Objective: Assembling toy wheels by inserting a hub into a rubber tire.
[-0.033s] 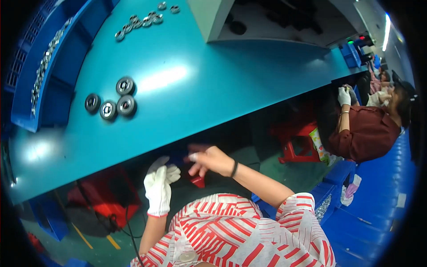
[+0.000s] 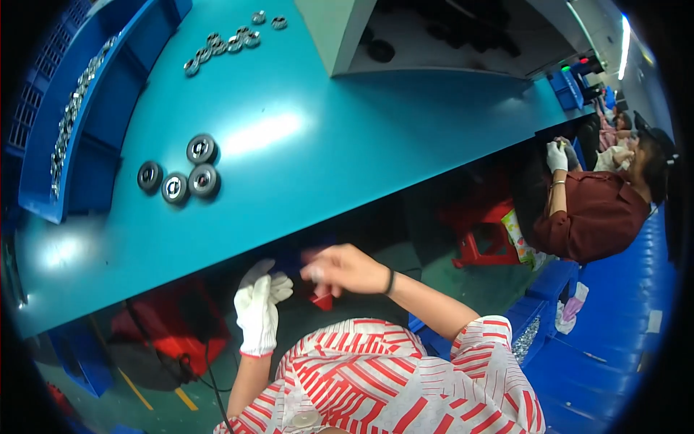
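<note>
My left hand wears a white knitted glove and is held just off the table's near edge. Its fingers reach up, apart from one another; the greyish foremost part is blurred, and I see nothing held. Across from it is my right hand, bare, with a black band at the wrist. Motion smears its loosely bent fingers, and a small white patch shows on one of them. The hands do not visibly touch. Several dark round wheels with shiny hubs lie grouped on the teal table, beyond the left hand.
A blue bin with small metal parts stands at the table's left. Small metal rings lie farther back, near a pale open box holding dark parts. To the right sit a red stool and a co-worker in dark red.
My right hand has shifted slightly right and down, and its fingers look more bent. The left hand keeps nearly the same place. The whole view has tilted a little.
</note>
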Demonstrator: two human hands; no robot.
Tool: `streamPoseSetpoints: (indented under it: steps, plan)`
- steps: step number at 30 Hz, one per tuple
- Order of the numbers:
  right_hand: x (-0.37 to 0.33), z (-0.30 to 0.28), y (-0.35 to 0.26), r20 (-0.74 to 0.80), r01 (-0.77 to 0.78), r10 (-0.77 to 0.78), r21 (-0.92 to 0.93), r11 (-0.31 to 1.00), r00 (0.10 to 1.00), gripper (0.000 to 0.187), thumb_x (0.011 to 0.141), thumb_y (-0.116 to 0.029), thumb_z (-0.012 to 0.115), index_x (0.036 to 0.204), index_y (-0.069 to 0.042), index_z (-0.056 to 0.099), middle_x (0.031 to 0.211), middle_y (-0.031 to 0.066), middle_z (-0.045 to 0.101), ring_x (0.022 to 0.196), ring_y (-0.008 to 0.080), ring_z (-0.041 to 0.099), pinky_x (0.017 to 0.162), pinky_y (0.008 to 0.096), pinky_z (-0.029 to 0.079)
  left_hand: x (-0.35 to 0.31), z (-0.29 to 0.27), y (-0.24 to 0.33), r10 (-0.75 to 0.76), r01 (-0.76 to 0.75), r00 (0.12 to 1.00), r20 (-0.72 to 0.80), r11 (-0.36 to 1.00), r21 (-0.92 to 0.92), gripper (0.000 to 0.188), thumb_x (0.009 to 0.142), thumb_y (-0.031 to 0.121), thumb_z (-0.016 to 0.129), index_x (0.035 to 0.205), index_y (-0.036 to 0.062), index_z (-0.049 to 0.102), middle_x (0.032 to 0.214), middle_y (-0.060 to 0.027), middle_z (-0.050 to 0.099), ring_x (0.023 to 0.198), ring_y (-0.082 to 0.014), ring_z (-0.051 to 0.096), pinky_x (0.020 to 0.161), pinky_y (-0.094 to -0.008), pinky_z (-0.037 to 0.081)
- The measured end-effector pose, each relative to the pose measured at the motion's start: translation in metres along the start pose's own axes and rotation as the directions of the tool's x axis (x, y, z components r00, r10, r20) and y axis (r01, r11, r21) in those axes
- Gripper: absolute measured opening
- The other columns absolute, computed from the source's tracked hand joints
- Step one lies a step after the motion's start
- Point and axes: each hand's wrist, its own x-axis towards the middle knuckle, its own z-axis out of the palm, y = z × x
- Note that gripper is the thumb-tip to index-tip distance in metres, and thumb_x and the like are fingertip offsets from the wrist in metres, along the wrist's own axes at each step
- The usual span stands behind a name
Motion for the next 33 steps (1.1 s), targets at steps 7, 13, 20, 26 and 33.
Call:
streamPoseSetpoints:
  steps: [7, 13, 20, 26, 33]
  plan:
    - [-0.031, -0.103, -0.133, -0.383, 0.280, -0.852, -0.826, 0.489, 0.357, 0.021, 0.082, -0.016, 0.062, 0.094, 0.000, 0.065, 0.086, 0.0134, 0.066, 0.073, 0.0225, 0.065, 0.066, 0.0284, 0.051, -0.001, 0.027, 0.007, -0.054, 0.008, 0.987, 0.153, 0.958, 0.286, 0.035, 0.090, 0.015, 0.054, 0.110, -0.0136, 0.055, 0.093, -0.0206, 0.066, 0.081, -0.0246, 0.067, 0.073, -0.0313, 0.055]
    - [0.020, -0.178, -0.161, -0.340, -0.160, -0.853, -0.940, 0.301, 0.395, 0.026, 0.083, -0.018, 0.063, 0.104, -0.004, 0.063, 0.111, 0.0156, 0.057, 0.106, 0.0332, 0.052, 0.090, 0.0400, 0.044, -0.013, 0.068, 0.024, -0.027, -0.033, 0.971, 0.239, 0.970, 0.243, 0.033, 0.089, 0.007, 0.049, 0.116, -0.0116, 0.050, 0.093, -0.0183, 0.064, 0.082, -0.0227, 0.065, 0.075, -0.0302, 0.055]
    - [-0.045, -0.039, -0.091, -0.207, 0.447, -0.447, -0.051, 0.893, 0.870, 0.025, 0.091, -0.019, 0.059, 0.107, 0.001, 0.056, 0.093, 0.0075, 0.062, 0.081, 0.0095, 0.059, 0.064, 0.0230, 0.048, -0.019, 0.048, 0.030, 0.016, -0.039, 0.986, 0.166, 0.990, 0.137, 0.039, 0.091, 0.017, 0.053, 0.120, -0.0080, 0.047, 0.096, -0.0163, 0.064, 0.082, -0.0220, 0.064, 0.073, -0.0309, 0.054]
    - [-0.038, 0.023, -0.015, -0.002, 0.164, -0.179, 0.415, 0.895, 0.984, 0.030, 0.100, -0.025, 0.039, 0.116, -0.002, 0.048, 0.106, 0.0163, 0.062, 0.082, 0.0139, 0.060, 0.067, 0.0240, 0.049, -0.030, 0.043, 0.035, 0.051, -0.076, 0.979, 0.199, 0.990, 0.121, 0.034, 0.092, 0.009, 0.054, 0.122, -0.0066, 0.049, 0.113, -0.0157, 0.060, 0.098, -0.0193, 0.060, 0.086, -0.0305, 0.049]
    - [-0.028, 0.039, -0.002, 0.088, 0.082, -0.135, 0.445, 0.892, 0.987, 0.031, 0.100, -0.026, 0.038, 0.117, -0.002, 0.048, 0.106, 0.0161, 0.061, 0.082, 0.0149, 0.060, 0.067, 0.0243, 0.049, -0.048, 0.018, 0.026, 0.071, -0.084, 0.989, 0.129, 0.991, 0.100, 0.032, 0.089, 0.006, 0.058, 0.118, -0.0069, 0.052, 0.113, -0.0168, 0.060, 0.098, -0.0195, 0.060, 0.087, -0.0297, 0.049]
